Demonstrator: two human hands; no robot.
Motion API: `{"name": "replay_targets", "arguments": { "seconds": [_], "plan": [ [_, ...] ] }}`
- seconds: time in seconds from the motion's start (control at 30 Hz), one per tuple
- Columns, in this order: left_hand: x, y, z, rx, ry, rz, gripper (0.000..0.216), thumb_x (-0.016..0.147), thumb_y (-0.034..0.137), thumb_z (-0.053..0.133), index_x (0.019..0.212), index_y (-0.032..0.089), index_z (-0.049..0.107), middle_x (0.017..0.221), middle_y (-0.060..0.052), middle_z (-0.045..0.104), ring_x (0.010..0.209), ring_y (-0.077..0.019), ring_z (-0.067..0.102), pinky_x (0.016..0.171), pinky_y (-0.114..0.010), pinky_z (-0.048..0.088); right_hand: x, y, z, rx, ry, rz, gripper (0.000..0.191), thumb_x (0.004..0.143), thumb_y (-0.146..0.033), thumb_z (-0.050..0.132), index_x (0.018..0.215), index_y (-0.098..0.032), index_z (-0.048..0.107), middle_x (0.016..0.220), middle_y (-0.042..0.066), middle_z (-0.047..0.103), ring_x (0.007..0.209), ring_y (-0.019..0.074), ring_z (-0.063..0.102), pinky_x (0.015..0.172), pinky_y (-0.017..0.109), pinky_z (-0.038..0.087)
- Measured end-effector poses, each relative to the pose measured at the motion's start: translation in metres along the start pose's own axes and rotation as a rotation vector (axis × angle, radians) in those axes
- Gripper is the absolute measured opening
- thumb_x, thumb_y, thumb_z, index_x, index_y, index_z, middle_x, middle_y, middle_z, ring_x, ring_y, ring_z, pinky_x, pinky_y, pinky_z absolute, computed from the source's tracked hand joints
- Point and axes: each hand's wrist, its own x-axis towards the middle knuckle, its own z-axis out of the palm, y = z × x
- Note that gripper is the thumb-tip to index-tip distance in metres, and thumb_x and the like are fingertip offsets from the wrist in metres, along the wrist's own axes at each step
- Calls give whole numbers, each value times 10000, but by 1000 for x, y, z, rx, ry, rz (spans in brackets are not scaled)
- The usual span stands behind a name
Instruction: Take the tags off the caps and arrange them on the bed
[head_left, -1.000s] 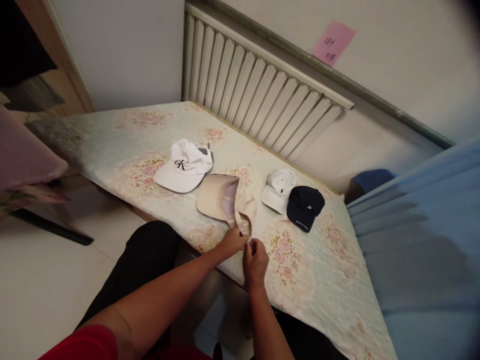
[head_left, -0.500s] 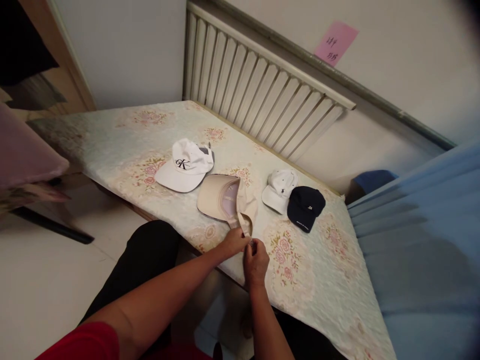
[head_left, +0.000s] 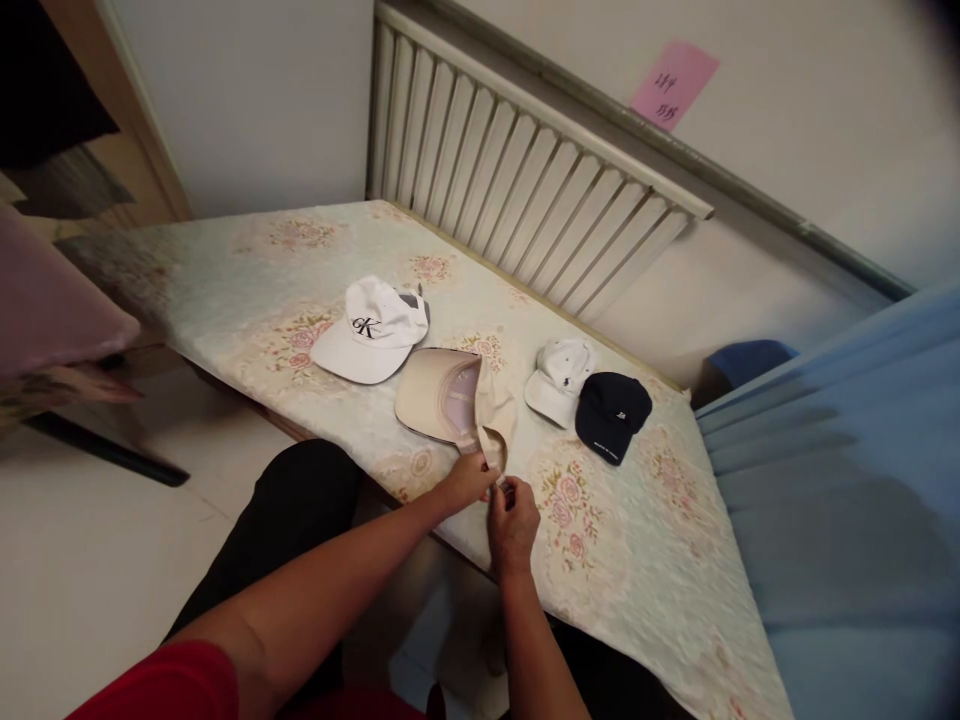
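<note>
A beige baseball cap (head_left: pixel 433 392) lies on its side near the table's front edge, its brim to the left and its inside partly showing. My left hand (head_left: pixel 474 482) is closed on the cap's back strap. Right beside it, my right hand (head_left: pixel 514 520) pinches the strap end, where a small buckle seems to sit; the fingers hide most of it. A white cap (head_left: pixel 371 335) with black letters rests just behind the beige cap's brim. To the right, a smaller white cap (head_left: pixel 559 380) touches a dark navy cap (head_left: pixel 613 415).
The table (head_left: pixel 645 560) wears a floral cloth. Behind it stand a radiator (head_left: pixel 510 170) and a wall with a pink note (head_left: pixel 675 85). A blue curtain (head_left: pixel 840 480) hangs at the right, and a pink-covered piece of furniture (head_left: pixel 60 300) stands at the left.
Almost nothing differs. Both hands stay at the beige cap's strap, with only a slight shift of the fingers. The other caps lie where they were.
</note>
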Motion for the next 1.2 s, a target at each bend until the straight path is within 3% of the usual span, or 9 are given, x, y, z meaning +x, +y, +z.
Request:
{"name": "replay_targets", "arguments": {
  "seconds": [0.23, 0.73, 1.0, 1.1, 1.2],
  "plan": [
    [0, -3, 3, -20, 9, 6, 98, 748, 213, 522, 766, 130, 572, 687, -6, 599, 545, -107, 576, 494, -212, 496, 0, -1, -1, 16, -1, 13, 197, 888, -337, 493, 962, -179, 586, 841, 53, 623, 715, 178, 562, 680, 282, 412],
    [-3, 2, 0, 22, 3, -3, 80, 752, 212, 516, 716, 146, 545, 563, 31, 549, 479, -96, 548, 459, -181, 445, 2, -4, -3, 119, -14, 81, 200, 835, -321, 535, 950, -174, 609, 774, 34, 634, 651, 166, 563, 655, 277, 438],
    [-5, 2, -5, 46, -14, 39, 113, 774, 230, 486, 700, 151, 520, 507, 37, 528, 456, -104, 559, 450, -176, 412, 4, 4, -4, 203, -27, 68, 272, 844, -233, 404, 980, -163, 630, 930, 88, 674, 871, 208, 613, 790, 324, 457],
    [-6, 1, -6, 50, -36, 58, 114, 765, 240, 491, 719, 147, 539, 523, 32, 537, 474, -109, 565, 460, -181, 414, 4, 3, -6, 254, -52, 134, 255, 839, -261, 445, 977, -168, 638, 896, 73, 678, 815, 200, 613, 752, 308, 457],
    [-6, -1, -6, 51, -73, 68, 100, 732, 234, 523, 754, 143, 557, 589, 23, 572, 503, -106, 573, 480, -185, 429, 5, 2, -9, 331, -98, 220, 248, 830, -285, 476, 978, -172, 640, 724, 20, 646, 645, 175, 580, 647, 283, 448]
  ]
}}
